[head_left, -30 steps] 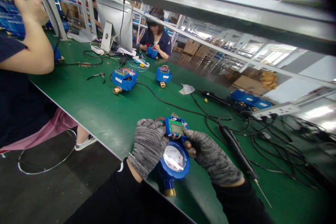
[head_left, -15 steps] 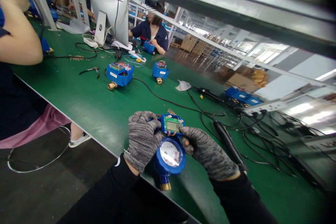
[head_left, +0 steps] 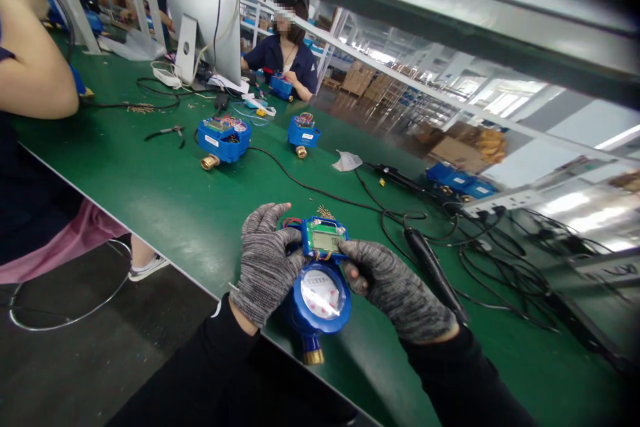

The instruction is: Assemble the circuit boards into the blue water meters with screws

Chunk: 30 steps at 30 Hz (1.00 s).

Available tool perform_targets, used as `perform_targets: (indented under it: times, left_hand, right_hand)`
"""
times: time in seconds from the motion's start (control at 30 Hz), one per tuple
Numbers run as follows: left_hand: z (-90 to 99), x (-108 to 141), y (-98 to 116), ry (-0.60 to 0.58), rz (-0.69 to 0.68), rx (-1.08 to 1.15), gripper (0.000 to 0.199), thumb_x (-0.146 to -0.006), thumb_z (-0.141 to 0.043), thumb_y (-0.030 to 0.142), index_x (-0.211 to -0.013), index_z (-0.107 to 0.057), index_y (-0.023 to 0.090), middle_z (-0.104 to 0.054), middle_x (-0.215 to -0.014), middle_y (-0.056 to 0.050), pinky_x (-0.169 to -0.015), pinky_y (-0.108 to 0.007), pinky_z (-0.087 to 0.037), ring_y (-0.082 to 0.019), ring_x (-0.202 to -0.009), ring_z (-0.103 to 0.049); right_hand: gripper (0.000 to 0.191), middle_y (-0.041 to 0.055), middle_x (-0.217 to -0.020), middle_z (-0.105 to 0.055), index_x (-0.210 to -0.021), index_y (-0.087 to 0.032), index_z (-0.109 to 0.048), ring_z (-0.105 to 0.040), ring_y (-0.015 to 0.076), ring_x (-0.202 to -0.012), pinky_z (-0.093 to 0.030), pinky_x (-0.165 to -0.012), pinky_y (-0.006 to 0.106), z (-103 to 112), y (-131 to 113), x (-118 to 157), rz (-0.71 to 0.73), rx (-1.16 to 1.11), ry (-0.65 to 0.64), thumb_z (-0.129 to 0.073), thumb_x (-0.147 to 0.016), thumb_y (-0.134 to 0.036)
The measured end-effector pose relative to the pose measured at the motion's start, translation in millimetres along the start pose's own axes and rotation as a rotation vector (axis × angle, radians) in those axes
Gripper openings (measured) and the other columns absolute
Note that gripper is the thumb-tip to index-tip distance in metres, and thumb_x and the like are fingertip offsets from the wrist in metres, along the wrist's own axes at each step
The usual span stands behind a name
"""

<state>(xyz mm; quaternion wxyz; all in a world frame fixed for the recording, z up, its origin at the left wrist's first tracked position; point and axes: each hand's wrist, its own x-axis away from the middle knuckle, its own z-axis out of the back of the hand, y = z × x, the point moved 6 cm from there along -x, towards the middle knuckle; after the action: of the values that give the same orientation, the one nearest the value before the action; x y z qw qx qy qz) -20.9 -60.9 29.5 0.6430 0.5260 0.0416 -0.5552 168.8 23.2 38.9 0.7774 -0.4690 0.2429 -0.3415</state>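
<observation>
A blue water meter (head_left: pixel 320 297) with a round clear face and a brass threaded end lies at the table's front edge. At its far side is a blue-cased display module (head_left: pixel 325 240), its green circuit board and small LCD exposed. My left hand (head_left: pixel 267 260), in a grey knitted glove, grips the module's left edge at the thumb; its upper fingers stretch forward past the case. With thumb on top and fingertips below, my gloved right hand (head_left: pixel 395 283) holds the right edge. Red wires (head_left: pixel 291 221) show behind the left thumb.
Small brass screws (head_left: pixel 325 212) lie beyond the module. A black electric screwdriver (head_left: pixel 433 270) and tangled cables lie right. Two blue meters (head_left: pixel 225 140) and pliers (head_left: pixel 165 135) are farther back. Co-workers sit left and across, near a monitor (head_left: pixel 205 20).
My left index finger has lifted and straightened away from the module, and the other fingers have uncurled somewhat. My right hand keeps its hold. The view has shifted slightly.
</observation>
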Motion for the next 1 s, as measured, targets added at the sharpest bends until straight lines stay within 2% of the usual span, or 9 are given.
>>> perform_targets:
  times: [0.2, 0.33, 0.5, 0.63, 0.73, 0.8, 0.9, 0.97, 1.0]
  left_hand:
    - [-0.2, 0.6, -1.5, -0.02, 0.023, 0.03, 0.012, -0.07, -0.082, 0.018, -0.076, -0.072, 0.02, -0.068, -0.125, -0.008, -0.108, -0.054, -0.043, -0.03, -0.122, -0.054]
    - [-1.1, 0.7, -3.4, -0.036, 0.027, 0.016, 0.012, -0.07, -0.079, 0.016, -0.078, -0.072, 0.021, -0.068, -0.123, -0.006, -0.107, -0.054, -0.043, -0.029, -0.12, -0.055]
    - [2.0, -0.5, -2.0, -0.036, 0.02, 0.013, 0.015, -0.07, -0.077, 0.011, -0.08, -0.072, 0.021, -0.068, -0.121, -0.007, -0.107, -0.055, -0.044, -0.028, -0.118, -0.056]
    - [3.7, 2.6, -3.2, -0.139, 0.033, 0.09, 0.014, -0.074, -0.075, 0.019, -0.088, -0.073, 0.02, -0.066, -0.123, -0.009, -0.107, -0.054, -0.046, -0.028, -0.12, -0.056]
    - [3.2, 9.3, -4.1, -0.223, 0.055, 0.145, 0.032, -0.075, -0.077, 0.028, -0.105, -0.071, 0.019, -0.061, -0.132, -0.012, -0.109, -0.055, -0.045, -0.03, -0.127, -0.053]
    - [4.8, 12.5, -2.9, -0.196, 0.063, 0.13, 0.038, -0.074, -0.078, 0.035, -0.107, -0.069, 0.019, -0.06, -0.131, -0.013, -0.109, -0.056, -0.044, -0.031, -0.126, -0.053]
    - [9.4, 13.5, 1.9, -0.063, 0.05, 0.092, 0.032, -0.078, -0.076, 0.039, -0.101, -0.067, 0.018, -0.064, -0.122, -0.012, -0.108, -0.055, -0.046, -0.029, -0.122, -0.056]
    - [11.2, 13.1, 4.9, 0.003, 0.032, 0.079, 0.03, -0.079, -0.074, 0.038, -0.099, -0.066, 0.017, -0.065, -0.12, -0.013, -0.108, -0.054, -0.047, -0.029, -0.122, -0.057]
    - [11.4, 12.9, 5.9, 0.016, 0.021, 0.075, 0.029, -0.08, -0.074, 0.037, -0.099, -0.066, 0.016, -0.065, -0.121, -0.013, -0.108, -0.055, -0.046, -0.03, -0.123, -0.056]
  right_hand:
    - [0.036, 0.0068, -0.082, -0.069, -0.108, -0.019, -0.074, -0.064, 0.023, -0.075, -0.055, -0.064, 0.034, 3.6, 17.6, 3.4, -0.069, -0.072, 0.048, -0.075, -0.081, -0.043]
    - [0.039, 0.0071, -0.085, -0.069, -0.111, -0.02, -0.073, -0.064, 0.0238, -0.077, -0.055, -0.064, 0.034, -0.9, 6.7, -3.9, -0.052, -0.043, 0.046, -0.075, -0.08, -0.043]
    - [0.029, 0.0053, -0.082, -0.067, -0.107, -0.021, -0.074, -0.06, 0.0198, -0.072, -0.052, -0.06, 0.03, -7.4, -9.1, -2.3, -0.025, 0.003, -0.017, -0.072, -0.084, -0.039]
    - [0.024, 0.0025, -0.075, -0.063, -0.099, -0.019, -0.075, -0.056, 0.0162, -0.065, -0.05, -0.059, 0.028, -11.2, -15.7, -2.8, -0.063, -0.038, -0.007, -0.069, -0.087, -0.039]
    - [0.027, -0.0001, -0.063, -0.057, -0.089, -0.017, -0.073, -0.047, 0.0129, -0.051, -0.041, -0.047, 0.026, -13.4, -14.3, -4.9, -0.103, -0.087, -0.019, -0.063, -0.091, -0.042]
    - [0.023, 0.001, -0.065, -0.059, -0.094, -0.018, -0.075, -0.049, 0.0143, -0.053, -0.043, -0.049, 0.027, -11.6, -15.8, -4.9, -0.031, -0.042, -0.026, -0.066, -0.089, -0.039]
    - [0.026, 0.006, -0.083, -0.068, -0.108, -0.021, -0.076, -0.06, 0.021, -0.073, -0.052, -0.069, 0.034, -3.5, -19.9, -0.9, 0.13, 0.113, 0.044, -0.072, -0.084, -0.032]
    - [0.028, 0.0082, -0.093, -0.07, -0.107, -0.021, -0.076, -0.063, 0.0239, -0.083, -0.053, -0.078, 0.038, 0.7, -19.7, 1.9, 0.148, 0.148, 0.103, -0.076, -0.08, -0.031]
    - [0.03, 0.0081, -0.092, -0.07, -0.106, -0.021, -0.076, -0.063, 0.0235, -0.082, -0.053, -0.077, 0.037, 0.6, -18.6, 2.5, 0.129, 0.135, 0.108, -0.078, -0.079, -0.031]
